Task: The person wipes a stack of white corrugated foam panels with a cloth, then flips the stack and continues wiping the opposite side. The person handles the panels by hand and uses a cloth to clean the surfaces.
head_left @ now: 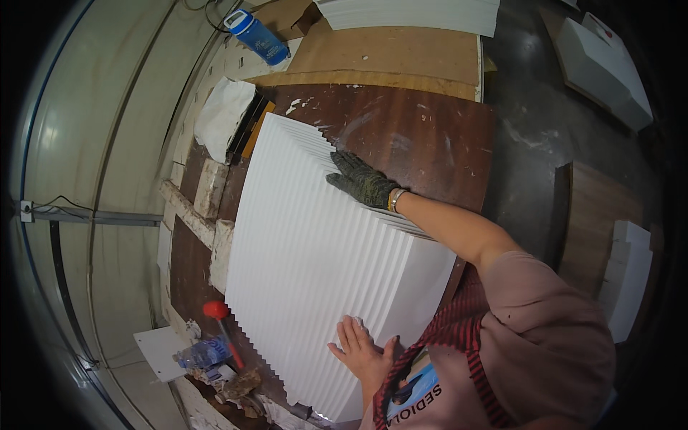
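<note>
A large stack of white sheets [301,236], fanned into many narrow steps, lies across the brown table in front of me. My left hand [363,351], bare, rests on the near part of the stack with its fingers stretched out and the thumb apart. At the far right side, my right hand [360,179] wears a dark grey-green knitted glove. Its fingers lie extended along the stepped edge of the sheets, thumb spread. Neither hand grasps anything that I can see. The smooth side of the stack [423,276] faces my body.
Left of the stack lie worn whitish blocks [212,188], a red-headed mallet [216,309] and a clear plastic bottle [204,353]. A blue bottle [256,37] stands at the back near a white cloth-like piece [223,115]. More white stacks [605,68] sit on boards at right.
</note>
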`<action>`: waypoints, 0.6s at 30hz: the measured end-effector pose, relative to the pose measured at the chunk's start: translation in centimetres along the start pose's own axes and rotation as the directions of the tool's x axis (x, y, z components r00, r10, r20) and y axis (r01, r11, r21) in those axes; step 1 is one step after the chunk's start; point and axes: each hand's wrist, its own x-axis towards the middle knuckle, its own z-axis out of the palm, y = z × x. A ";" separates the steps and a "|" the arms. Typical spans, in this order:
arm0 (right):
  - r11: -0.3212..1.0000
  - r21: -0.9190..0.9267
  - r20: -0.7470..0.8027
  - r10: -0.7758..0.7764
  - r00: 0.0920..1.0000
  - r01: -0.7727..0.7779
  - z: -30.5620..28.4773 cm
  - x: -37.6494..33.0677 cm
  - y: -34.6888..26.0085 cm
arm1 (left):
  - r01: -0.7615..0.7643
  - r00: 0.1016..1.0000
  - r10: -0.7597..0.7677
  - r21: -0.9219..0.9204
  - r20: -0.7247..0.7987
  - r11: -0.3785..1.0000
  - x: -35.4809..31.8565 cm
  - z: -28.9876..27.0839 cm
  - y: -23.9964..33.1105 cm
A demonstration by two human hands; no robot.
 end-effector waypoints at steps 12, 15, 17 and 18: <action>0.987 0.141 0.042 -0.089 0.995 0.082 0.5 -13.9 3.1 | 0.011 1.000 -0.010 0.013 -0.026 1.000 -0.2 -0.1 0.0; 0.981 0.091 -0.006 -0.173 0.985 0.173 0.8 -14.3 4.0 | -0.014 1.000 0.014 0.042 0.001 0.999 -0.3 -0.2 -0.3; 0.983 0.116 -0.045 -0.137 0.990 0.141 -0.1 -14.4 4.4 | -0.017 1.000 0.017 0.049 0.000 0.999 -0.3 -0.3 -0.4; 0.976 0.113 -0.128 -0.171 0.977 0.186 -0.6 -14.9 4.4 | -0.011 1.000 0.009 0.068 0.020 0.998 -0.3 -0.3 -0.5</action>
